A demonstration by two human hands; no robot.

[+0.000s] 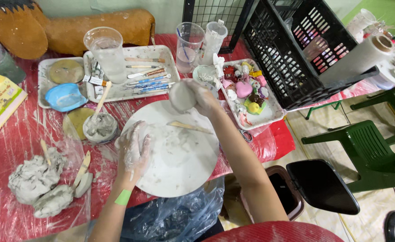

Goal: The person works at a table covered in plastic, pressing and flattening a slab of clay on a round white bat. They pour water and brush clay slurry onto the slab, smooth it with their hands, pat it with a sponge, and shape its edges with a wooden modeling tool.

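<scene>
My right hand (205,99), smeared with clay, holds a small grey clay cup (182,95) lifted over the far edge of the round white work board (186,172). My left hand (135,150), also coated in wet clay, rests with fingers spread on the board's left side. A thin wooden modelling tool (189,127) lies on the board below the cup. A green band (123,196) circles my left wrist.
Lumps of grey clay (40,183) with wooden tools lie at left on red plastic-covered table. A small bowl of clay slip (100,127), a tool tray (135,74), plastic cups (107,51), a tray of painted figurines (249,96), a black crate (296,49) and green chair (372,152) surround.
</scene>
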